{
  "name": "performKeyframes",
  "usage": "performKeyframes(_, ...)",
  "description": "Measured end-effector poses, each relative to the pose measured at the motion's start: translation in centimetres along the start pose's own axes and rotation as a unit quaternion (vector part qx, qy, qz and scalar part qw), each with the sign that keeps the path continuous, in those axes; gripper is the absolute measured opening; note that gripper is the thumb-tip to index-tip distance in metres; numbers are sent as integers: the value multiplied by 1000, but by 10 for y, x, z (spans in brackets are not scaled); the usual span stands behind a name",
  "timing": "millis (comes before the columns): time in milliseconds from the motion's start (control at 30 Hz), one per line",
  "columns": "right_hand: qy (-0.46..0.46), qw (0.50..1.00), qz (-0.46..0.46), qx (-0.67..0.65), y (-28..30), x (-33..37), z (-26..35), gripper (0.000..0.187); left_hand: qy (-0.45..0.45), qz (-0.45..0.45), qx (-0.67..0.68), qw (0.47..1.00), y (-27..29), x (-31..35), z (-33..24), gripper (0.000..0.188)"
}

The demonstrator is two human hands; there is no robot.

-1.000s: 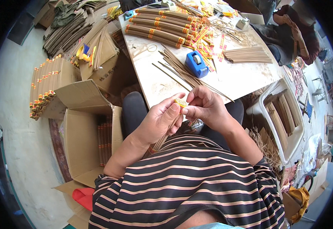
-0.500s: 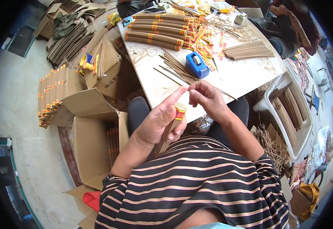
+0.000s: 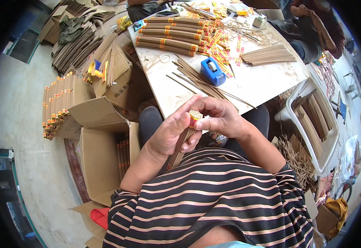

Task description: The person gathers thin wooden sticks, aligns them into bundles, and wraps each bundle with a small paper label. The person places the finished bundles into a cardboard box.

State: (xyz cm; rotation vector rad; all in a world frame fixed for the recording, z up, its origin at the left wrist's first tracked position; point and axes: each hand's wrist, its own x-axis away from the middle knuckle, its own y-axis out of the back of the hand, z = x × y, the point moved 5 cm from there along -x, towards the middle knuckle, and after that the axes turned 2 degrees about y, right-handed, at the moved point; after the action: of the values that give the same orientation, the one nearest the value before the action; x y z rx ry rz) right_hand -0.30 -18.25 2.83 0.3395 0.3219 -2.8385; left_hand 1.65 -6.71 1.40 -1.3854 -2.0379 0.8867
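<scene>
A bundle of thin brown incense sticks [image 3: 183, 141] stands tilted in front of my body, its lower part near my striped shirt. My left hand [image 3: 166, 131] is closed round its upper part. A red and yellow paper band circles the bundle close to the top end. Across from it, my right hand [image 3: 226, 118] is closed on that banded end, thumb pressed on the near side and fingers curled behind. Whether those hidden fingers also hold a piece of tape I cannot make out. A blue tape dispenser [image 3: 213, 72] sits beyond my hands on the white table [image 3: 267, 80].
Loose sticks [image 3: 188, 71] lie beside the dispenser. Banded bundles [image 3: 168, 39], paper labels [image 3: 218, 51] and a fan of sticks [image 3: 269, 55] lie farther back. An open cardboard box [image 3: 95, 157] stands left, a white bin [image 3: 332, 140] right. Another person's hands [image 3: 310, 18] show at far right.
My right hand has come down and left from above the table onto the banded end of the bundle. The left hand keeps its hold. The other person's hands have shifted.
</scene>
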Motion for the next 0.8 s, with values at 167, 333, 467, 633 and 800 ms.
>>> performKeyframes(167, 12, 999, 34, 23, 5, 1, -10, 26, 17, 49, 63, 997, 2, 0, 2, 70)
performKeyframes(333, -34, 998, 17, -53, 2, 0, -10, 25, 29, 75, 94, 992, -2, 3, 0, 71)
performKeyframes(467, 44, 998, -22, -37, 2, -9, -11, 20, -5, 50, -6, 999, -10, 4, -23, 76)
performKeyframes(633, 77, 978, -171, -90, 35, -5, -12, 19, -298, -10, -244, 923, -37, 13, -123, 60)
performKeyframes(800, 43, 971, -225, -62, 42, 10, -27, 19, -496, -155, -322, 792, -27, 18, -141, 14)
